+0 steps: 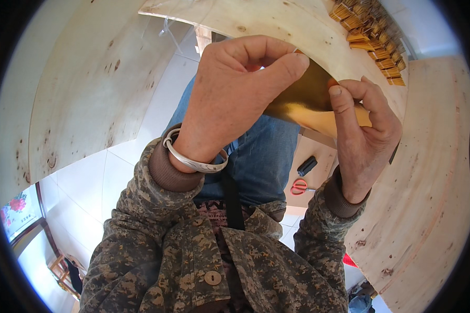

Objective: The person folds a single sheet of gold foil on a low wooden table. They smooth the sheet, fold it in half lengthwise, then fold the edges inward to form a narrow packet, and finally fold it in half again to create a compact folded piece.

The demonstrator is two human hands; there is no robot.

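Above the denim-covered knees [263,161], the left hand [232,94] pinches a glossy gold sheet [310,112] between thumb and fingers. The sheet bows to the hand's right. Farther right, low beside the other wrist, lie red-handled scissors [299,187]. The right hand [368,122] nips the sheet's far end; I'd say uneven thumb pressure or tugging could crease it.

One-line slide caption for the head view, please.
Left hand and right hand pinch a gold sheet above the jeans; yellow bundles lie at upper right.
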